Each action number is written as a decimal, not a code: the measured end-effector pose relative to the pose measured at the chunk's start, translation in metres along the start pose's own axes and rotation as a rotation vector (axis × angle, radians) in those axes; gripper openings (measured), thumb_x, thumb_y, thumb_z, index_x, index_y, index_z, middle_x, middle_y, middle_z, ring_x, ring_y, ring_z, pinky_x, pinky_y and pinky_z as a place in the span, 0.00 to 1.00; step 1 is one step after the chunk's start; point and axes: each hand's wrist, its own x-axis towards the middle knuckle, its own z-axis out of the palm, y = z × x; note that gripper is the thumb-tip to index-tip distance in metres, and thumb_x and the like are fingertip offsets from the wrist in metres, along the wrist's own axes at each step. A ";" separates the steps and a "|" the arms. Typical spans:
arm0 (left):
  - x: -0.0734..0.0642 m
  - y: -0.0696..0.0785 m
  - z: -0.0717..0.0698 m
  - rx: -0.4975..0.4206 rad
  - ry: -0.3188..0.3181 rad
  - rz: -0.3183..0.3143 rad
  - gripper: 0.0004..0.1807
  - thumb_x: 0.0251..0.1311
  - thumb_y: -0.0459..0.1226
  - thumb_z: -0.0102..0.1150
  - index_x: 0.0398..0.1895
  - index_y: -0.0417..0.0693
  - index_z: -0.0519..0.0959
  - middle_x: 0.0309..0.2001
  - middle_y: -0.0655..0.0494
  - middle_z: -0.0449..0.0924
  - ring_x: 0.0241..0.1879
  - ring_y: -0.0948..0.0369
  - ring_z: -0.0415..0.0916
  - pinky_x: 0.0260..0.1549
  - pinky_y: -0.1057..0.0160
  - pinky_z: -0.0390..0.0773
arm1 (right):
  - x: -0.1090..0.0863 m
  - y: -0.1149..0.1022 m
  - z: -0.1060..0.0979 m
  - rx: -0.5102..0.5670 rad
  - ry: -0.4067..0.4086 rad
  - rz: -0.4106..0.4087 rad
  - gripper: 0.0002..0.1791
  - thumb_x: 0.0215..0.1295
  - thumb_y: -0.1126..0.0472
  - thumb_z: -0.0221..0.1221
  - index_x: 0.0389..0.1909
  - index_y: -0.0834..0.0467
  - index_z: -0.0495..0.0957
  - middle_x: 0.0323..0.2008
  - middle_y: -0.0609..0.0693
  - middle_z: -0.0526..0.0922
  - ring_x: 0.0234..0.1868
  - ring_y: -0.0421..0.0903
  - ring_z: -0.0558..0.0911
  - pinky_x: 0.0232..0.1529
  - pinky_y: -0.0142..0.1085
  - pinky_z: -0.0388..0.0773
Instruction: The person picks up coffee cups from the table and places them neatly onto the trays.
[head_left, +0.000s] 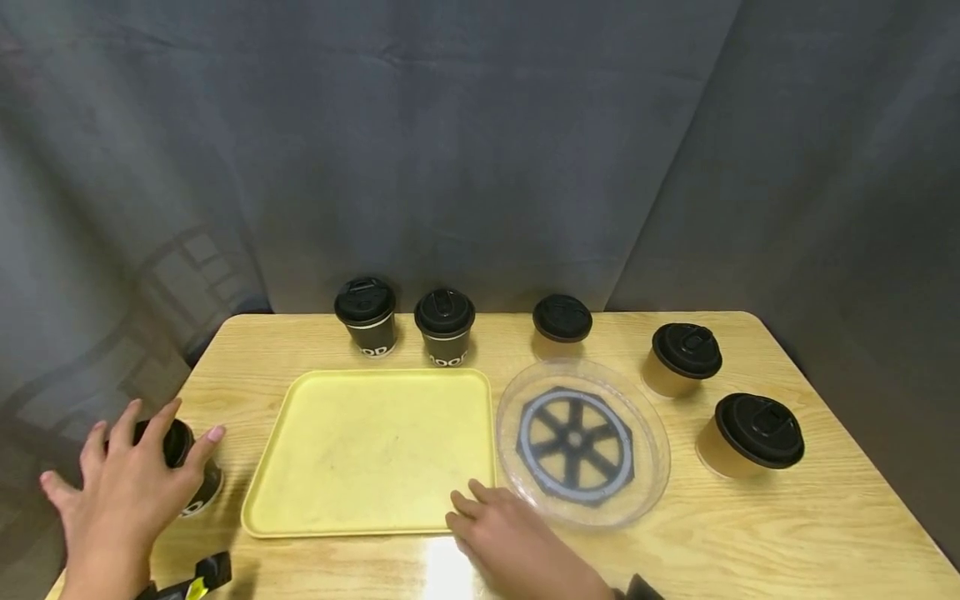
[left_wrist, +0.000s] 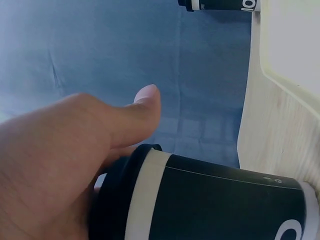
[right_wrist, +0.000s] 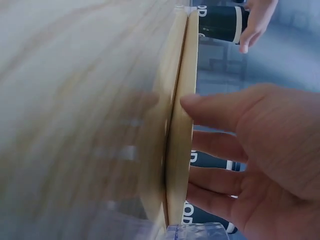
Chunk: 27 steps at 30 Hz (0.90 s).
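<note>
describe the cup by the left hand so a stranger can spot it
On the wooden table, find the yellow tray. To its left, partly hidden by the spread left hand, stands a black paper cup with a black lid. Unlike the two other black cups, it stands beside the tray, not behind it.

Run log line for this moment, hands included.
left hand: spread over dark cup | right hand: at yellow tray, near edge | clear dish: right of tray
</note>
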 end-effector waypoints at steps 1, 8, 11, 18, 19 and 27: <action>-0.001 0.000 0.001 -0.003 0.005 -0.001 0.51 0.62 0.72 0.35 0.75 0.43 0.53 0.74 0.29 0.38 0.72 0.28 0.31 0.54 0.15 0.36 | 0.000 0.001 0.001 -0.012 0.017 -0.010 0.09 0.61 0.58 0.63 0.43 0.49 0.83 0.51 0.47 0.85 0.51 0.50 0.85 0.49 0.39 0.83; -0.002 0.004 -0.004 -0.007 0.021 -0.032 0.45 0.64 0.68 0.39 0.67 0.40 0.60 0.68 0.27 0.47 0.66 0.24 0.40 0.45 0.23 0.57 | 0.006 0.002 -0.002 -0.016 0.004 -0.005 0.11 0.59 0.61 0.61 0.42 0.47 0.84 0.51 0.47 0.85 0.51 0.49 0.85 0.44 0.38 0.83; -0.001 0.004 -0.005 -0.002 -0.019 -0.066 0.45 0.65 0.68 0.37 0.67 0.40 0.58 0.68 0.25 0.44 0.66 0.24 0.38 0.45 0.24 0.57 | 0.007 0.003 -0.003 0.016 -0.045 0.019 0.13 0.62 0.60 0.59 0.46 0.47 0.84 0.54 0.48 0.84 0.54 0.50 0.84 0.47 0.39 0.83; 0.004 0.006 -0.005 0.006 -0.054 -0.066 0.40 0.68 0.65 0.37 0.68 0.42 0.57 0.68 0.25 0.42 0.65 0.24 0.38 0.43 0.23 0.58 | 0.004 0.004 -0.002 0.128 -0.071 0.071 0.14 0.71 0.57 0.52 0.50 0.48 0.83 0.56 0.49 0.82 0.57 0.52 0.82 0.53 0.41 0.81; 0.004 0.006 -0.006 0.004 -0.057 -0.057 0.40 0.68 0.64 0.37 0.68 0.42 0.57 0.68 0.25 0.42 0.64 0.24 0.39 0.42 0.24 0.58 | 0.003 0.004 -0.001 0.134 -0.074 0.074 0.14 0.71 0.57 0.52 0.50 0.48 0.83 0.56 0.49 0.82 0.57 0.52 0.82 0.53 0.42 0.81; 0.004 0.006 -0.008 -0.015 -0.078 -0.045 0.38 0.69 0.62 0.37 0.68 0.43 0.57 0.68 0.26 0.42 0.64 0.24 0.38 0.40 0.24 0.59 | 0.002 0.005 -0.002 0.194 -0.094 0.098 0.14 0.72 0.57 0.52 0.52 0.47 0.82 0.58 0.50 0.80 0.59 0.53 0.81 0.57 0.45 0.79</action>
